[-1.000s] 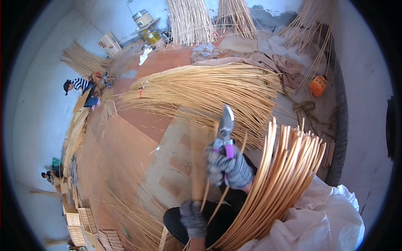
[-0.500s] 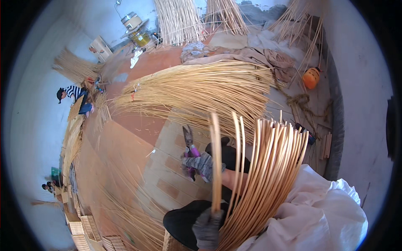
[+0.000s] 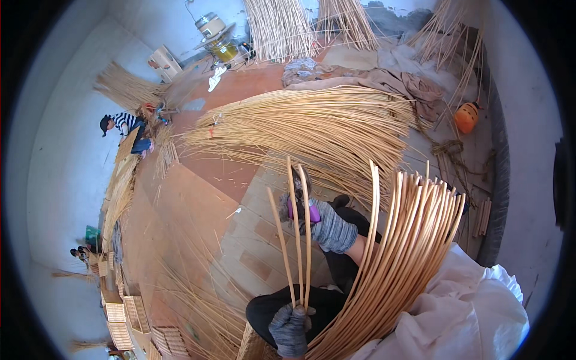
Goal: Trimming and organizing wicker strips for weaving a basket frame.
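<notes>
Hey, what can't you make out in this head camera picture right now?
In the head view:
Shears in the right hand: blades partly hidden behind three canes.
Those canes' lower ends: hidden by the left hand.
Cane bundle: bottom cut off by the lower edge.
Farther co-worker at left: too small to tell what their hands do.

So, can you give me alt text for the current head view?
A gloved left hand grips three rods; beyond them, the gloved right hand holds purple-handled shears. A bundle of rods rises at right; a second bundle lies farther ahead.
</notes>
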`<state>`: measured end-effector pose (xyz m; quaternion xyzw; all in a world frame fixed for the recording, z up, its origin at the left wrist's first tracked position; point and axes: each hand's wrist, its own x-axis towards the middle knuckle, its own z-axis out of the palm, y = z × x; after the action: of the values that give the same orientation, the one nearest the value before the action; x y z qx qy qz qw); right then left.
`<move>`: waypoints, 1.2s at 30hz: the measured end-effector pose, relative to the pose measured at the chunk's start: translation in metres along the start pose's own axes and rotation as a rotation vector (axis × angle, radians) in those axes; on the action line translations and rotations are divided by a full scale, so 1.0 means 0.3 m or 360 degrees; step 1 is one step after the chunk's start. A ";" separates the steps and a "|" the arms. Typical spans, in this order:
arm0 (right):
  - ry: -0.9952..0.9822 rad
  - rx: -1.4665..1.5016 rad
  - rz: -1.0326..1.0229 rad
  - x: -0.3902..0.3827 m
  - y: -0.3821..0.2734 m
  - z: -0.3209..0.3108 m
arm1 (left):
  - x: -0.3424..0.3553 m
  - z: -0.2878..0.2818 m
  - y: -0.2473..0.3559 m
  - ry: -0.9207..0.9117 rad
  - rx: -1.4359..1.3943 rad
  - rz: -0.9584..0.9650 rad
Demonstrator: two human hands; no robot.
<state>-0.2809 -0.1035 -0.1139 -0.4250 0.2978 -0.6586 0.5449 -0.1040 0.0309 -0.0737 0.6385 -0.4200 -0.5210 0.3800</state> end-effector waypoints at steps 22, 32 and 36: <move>0.0232 0.0762 0.0277 -0.009 0.022 -0.012 | -0.064 -0.003 0.011 -0.0149 -0.0146 -0.0006; -0.0335 0.0943 0.0168 -0.055 0.026 0.041 | -0.069 -0.011 0.033 -0.0334 -0.0045 -0.0195; 0.0355 0.0395 0.0350 -0.049 -0.029 0.065 | 0.008 -0.013 0.016 -0.0212 -0.0013 -0.0131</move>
<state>-0.2669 -0.0858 -0.1010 -0.2439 0.3175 -0.6699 0.6253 -0.1007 0.0271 -0.0694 0.6177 -0.4157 -0.5792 0.3320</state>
